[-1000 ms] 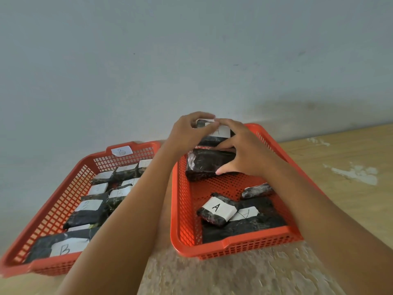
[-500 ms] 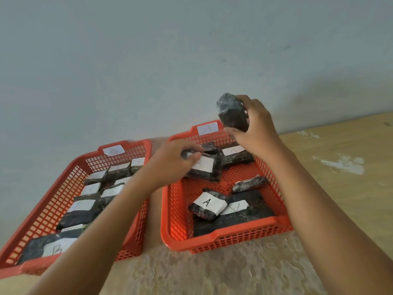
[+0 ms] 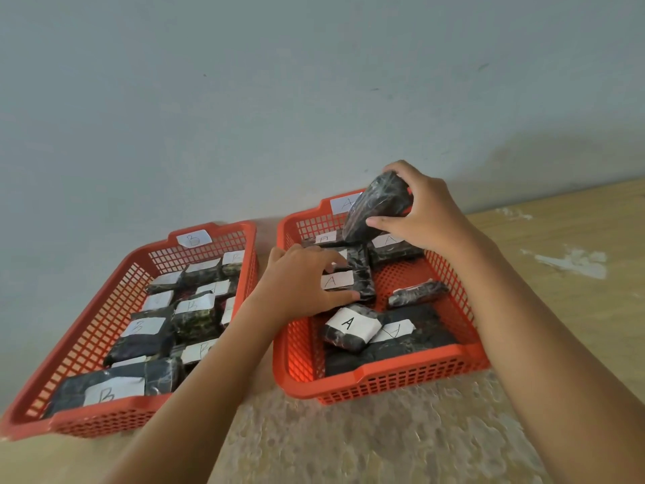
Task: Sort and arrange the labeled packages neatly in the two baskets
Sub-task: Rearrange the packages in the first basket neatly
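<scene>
Two red mesh baskets sit side by side on the table. The left basket [image 3: 87,340], tagged B, is packed with several black packages bearing white B labels. The right basket [image 3: 401,375], tagged A, holds several black packages with A labels. My right hand [image 3: 425,211] grips a black wrapped package [image 3: 377,207] tilted on end above the far part of the right basket. My left hand [image 3: 300,284] holds an A-labeled package [image 3: 349,281] lying in the middle of that basket. A small dark roll [image 3: 417,293] lies at the basket's right side.
A grey wall rises directly behind the baskets. The wooden tabletop [image 3: 576,274] stretches to the right with white paint smears, and a worn mottled patch lies in front of the baskets.
My right hand lifted a black package out of the right basket, then lowered it toward the far end. My left hand moved back onto an A-labeled package in the basket's middle.
</scene>
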`<state>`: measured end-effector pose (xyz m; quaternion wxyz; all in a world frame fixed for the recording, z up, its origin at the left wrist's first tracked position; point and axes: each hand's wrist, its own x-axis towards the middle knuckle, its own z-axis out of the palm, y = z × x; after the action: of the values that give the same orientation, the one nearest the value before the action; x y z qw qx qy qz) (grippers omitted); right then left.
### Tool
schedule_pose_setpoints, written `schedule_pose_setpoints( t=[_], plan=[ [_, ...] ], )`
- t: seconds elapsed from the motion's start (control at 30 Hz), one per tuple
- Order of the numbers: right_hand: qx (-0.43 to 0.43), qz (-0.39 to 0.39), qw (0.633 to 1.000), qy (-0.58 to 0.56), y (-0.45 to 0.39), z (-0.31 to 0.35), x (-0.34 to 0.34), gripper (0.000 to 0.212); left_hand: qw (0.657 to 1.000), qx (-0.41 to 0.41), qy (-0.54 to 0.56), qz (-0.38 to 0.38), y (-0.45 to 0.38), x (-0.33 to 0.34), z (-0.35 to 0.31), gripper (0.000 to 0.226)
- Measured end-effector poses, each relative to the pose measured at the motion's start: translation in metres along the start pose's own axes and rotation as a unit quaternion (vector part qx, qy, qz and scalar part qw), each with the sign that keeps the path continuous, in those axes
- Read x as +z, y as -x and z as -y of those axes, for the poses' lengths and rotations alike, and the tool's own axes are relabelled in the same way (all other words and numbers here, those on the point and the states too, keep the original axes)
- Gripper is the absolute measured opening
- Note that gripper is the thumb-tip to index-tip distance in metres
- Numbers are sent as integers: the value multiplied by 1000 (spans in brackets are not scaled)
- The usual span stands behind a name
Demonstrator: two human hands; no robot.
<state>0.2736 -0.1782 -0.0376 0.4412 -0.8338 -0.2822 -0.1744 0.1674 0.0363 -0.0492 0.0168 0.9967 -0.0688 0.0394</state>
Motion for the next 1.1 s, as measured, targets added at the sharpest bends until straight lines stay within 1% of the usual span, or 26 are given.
schedule_pose_setpoints(
  t=[0.07, 0.2, 0.3, 0.4, 0.47, 0.57, 0.67, 0.77, 0.83, 0.97, 1.03, 1.1],
  plan=[
    [0, 0, 1000, -17, 1, 3, -2, 63, 1000, -4, 14, 5, -2, 2, 0, 60],
    [9, -11, 1000, -12, 1, 7, -5, 52, 999, -36, 0, -29, -5, 5, 0, 57],
    [33, -19, 999, -10, 4, 8, -14, 50, 998, -36, -8, -43, -4, 6, -1, 60],
    [48, 28, 998, 16, 11, 8, -33, 57, 998, -25, 9, -65, -4, 6, -3, 60],
    [40, 37, 998, 29, 25, 9, -39, 60, 994, -22, 67, -84, -3, 6, -3, 57],
    [31, 14, 996, 80, 53, 7, -28, 60, 983, -13, 153, -104, -2, 6, 0, 47],
    [30, 18, 989, 143, 71, 7, -18, 63, 977, -27, 166, -130, -2, 7, 3, 36],
    [13, 83, 979, 186, 75, 11, -19, 68, 976, -35, 159, -142, -1, 8, 3, 30],
    [18, 115, 969, 216, 78, 13, -19, 66, 977, -40, 153, -144, -1, 8, 2, 28],
    [37, 143, 954, 261, 77, 15, -15, 47, 985, -37, 129, -105, -1, 4, -2, 24],
    [46, 143, 951, 272, 76, 15, -13, 40, 991, -31, 107, -73, -1, 2, -5, 23],
    [58, 120, 957, 257, 75, 13, -12, 34, 993, -29, 92, -62, -1, 1, -6, 22]
  ],
)
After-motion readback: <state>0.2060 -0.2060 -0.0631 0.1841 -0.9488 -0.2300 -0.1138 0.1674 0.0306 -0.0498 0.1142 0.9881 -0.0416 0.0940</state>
